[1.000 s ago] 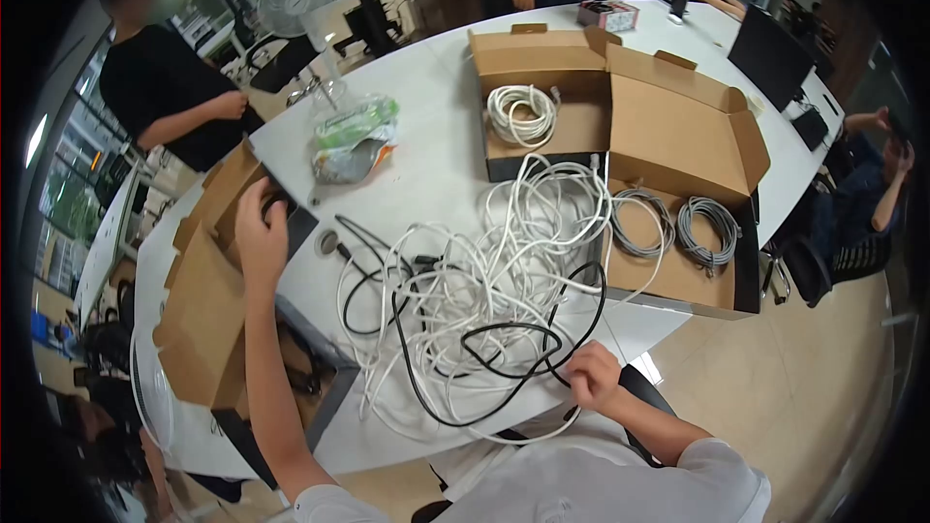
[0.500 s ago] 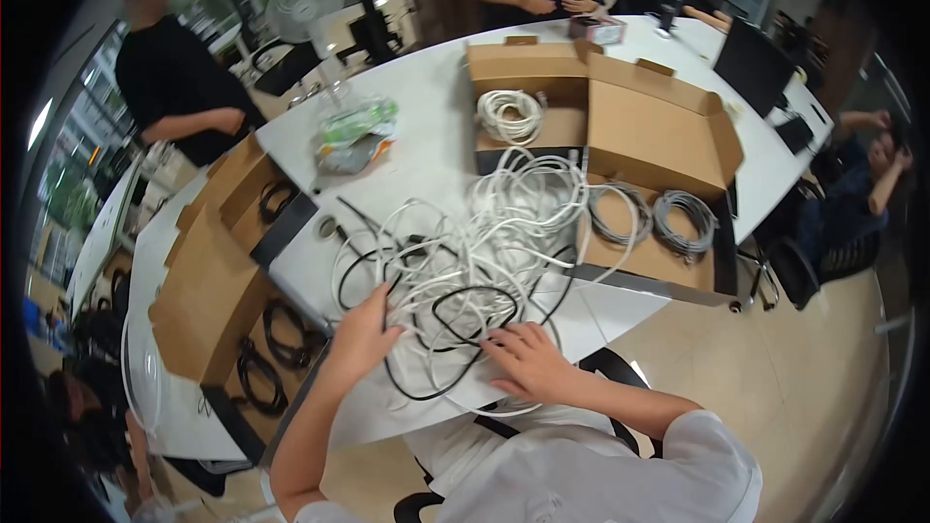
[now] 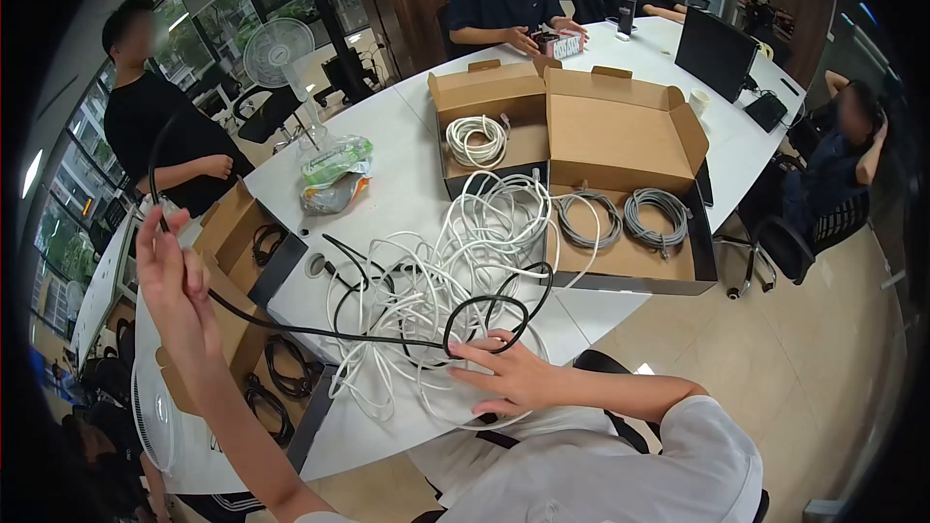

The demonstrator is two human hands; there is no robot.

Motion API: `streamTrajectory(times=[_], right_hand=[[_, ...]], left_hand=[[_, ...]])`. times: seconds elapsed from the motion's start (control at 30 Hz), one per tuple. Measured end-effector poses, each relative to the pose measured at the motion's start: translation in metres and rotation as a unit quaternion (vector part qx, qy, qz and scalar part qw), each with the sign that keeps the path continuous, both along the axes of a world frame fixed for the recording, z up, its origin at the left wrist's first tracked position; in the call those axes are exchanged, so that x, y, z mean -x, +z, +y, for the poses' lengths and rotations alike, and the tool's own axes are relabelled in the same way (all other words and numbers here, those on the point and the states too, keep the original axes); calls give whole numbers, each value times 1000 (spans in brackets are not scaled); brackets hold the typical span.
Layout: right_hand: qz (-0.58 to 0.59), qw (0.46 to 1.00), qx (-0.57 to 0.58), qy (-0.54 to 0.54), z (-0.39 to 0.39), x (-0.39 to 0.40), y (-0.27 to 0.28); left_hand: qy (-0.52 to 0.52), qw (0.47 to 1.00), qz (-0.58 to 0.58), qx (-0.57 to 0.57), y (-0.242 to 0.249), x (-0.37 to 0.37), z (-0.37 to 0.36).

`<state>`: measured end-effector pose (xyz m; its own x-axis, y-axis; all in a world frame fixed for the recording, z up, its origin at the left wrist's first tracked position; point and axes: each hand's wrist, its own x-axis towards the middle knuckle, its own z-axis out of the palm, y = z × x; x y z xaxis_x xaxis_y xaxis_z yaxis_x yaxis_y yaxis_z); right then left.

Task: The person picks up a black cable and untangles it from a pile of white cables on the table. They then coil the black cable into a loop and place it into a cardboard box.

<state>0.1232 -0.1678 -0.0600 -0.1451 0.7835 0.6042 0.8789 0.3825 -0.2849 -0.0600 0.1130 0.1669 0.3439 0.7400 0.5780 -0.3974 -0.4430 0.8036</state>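
Note:
My left hand [image 3: 179, 276] is raised over the left side of the table, its fingers closed on a black cable [image 3: 291, 328]. One end of that cable sticks up past the fingertips, and the rest runs right to a loop near my right hand [image 3: 509, 375]. The right hand lies at the near edge of a tangled heap of white cables [image 3: 494, 223], its fingers spread, with the fingertips touching the black loop. More black cable is mixed into the heap.
An open box [image 3: 630, 283] at the right holds coiled grey cables; its neighbour [image 3: 448, 167] holds a white coil. Boxes [image 3: 315, 416] at the left hold black coils. A plastic bag [image 3: 334, 174] lies behind the heap. Several people are around the table.
My left hand has moved up and left from the heap, drawing out the black cable. My right hand has shifted slightly, and the black loop now lies at its fingertips.

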Motion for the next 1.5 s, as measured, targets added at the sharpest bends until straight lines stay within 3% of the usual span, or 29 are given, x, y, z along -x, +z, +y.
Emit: streamTrajectory(times=[0.07, 0.17, 0.23, 0.37, 0.4, 0.5, 0.57, 0.7, 0.8, 0.87, 0.93, 0.97, 1.07, 1.17, 1.2, 1.37, 1.5], right_hand=[[-19, 999, -31, -35, 6, -3, 7], [77, 983, -28, -165, 7, -11, 21], [81, 971, -86, -206, 10, -30, 46], [38, 968, -96, -228, 7, -73, 64], [22, 965, -96, -243, 4, -84, 70], [2, 955, -119, -271, 0, -113, 104], [-2, 937, -170, -305, 4, -127, 124], [37, 899, -226, -372, 9, -141, 172], [83, 880, -289, -367, 22, -144, 187], [99, 883, -328, -321, 36, -145, 183], [85, 927, -208, -301, 43, -152, 175], [57, 943, -160, -286, 44, -158, 174], [51, 911, -347, -218, 43, -172, 176], [119, 946, -224, -202, 57, -163, 150], [71, 957, -216, -180, 60, -163, 143], [102, 967, -193, -133, 66, -140, 136], [111, 977, -170, -61, 76, -115, 139]], left_hand=[[18, 999, 1, -30, 12, -12, -1], [53, 985, 134, -91, 13, -29, -12], [95, 955, 192, -203, -7, -30, 5], [145, 923, 328, -137, -30, -11, 22], [137, 935, 286, -157, -41, -5, 34], [37, 952, 284, 106, -31, 15, 25], [-54, 965, 190, 175, -35, 24, 26], [-271, 923, -1, 274, -39, 35, 38], [-218, 909, -129, 330, -38, 32, 33], [-238, 909, -174, 293, -59, 37, 53], [-260, 903, -218, 263, -82, 42, 70], [-260, 902, -203, 279, -90, 45, 74], [-247, 892, -178, 333, -93, 37, 58], [-263, 892, -122, 347, -97, 34, 48], [-147, 918, -73, 362, -89, 22, 31], [-99, 953, 231, 169, -96, -4, 5], [-8, 949, 313, 18, -108, -54, -23]])
